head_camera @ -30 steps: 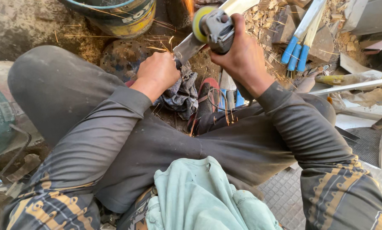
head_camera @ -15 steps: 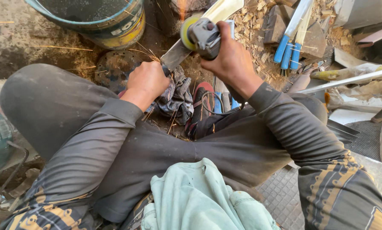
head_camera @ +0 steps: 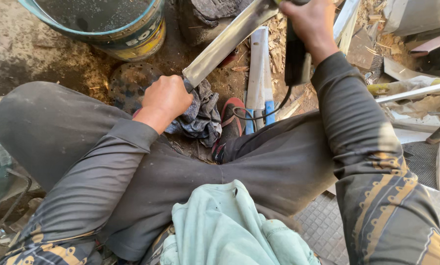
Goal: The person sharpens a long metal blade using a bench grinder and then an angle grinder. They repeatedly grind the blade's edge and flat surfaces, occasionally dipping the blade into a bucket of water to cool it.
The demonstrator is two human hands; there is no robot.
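Gripping blade, left hand clenched.

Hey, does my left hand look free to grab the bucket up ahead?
Probably not right away: the left hand is closed around the end of the long metal blade. The bucket sits beyond it with open ground between.

Round teal bucket at top left; yellow label band, perhaps worn.

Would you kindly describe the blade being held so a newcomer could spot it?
Start at the big bucket at top left. Beside it, a long bare steel blade slants up from the left hand. Unlike the blue-handled blades lying on the ground, it is held aloft.
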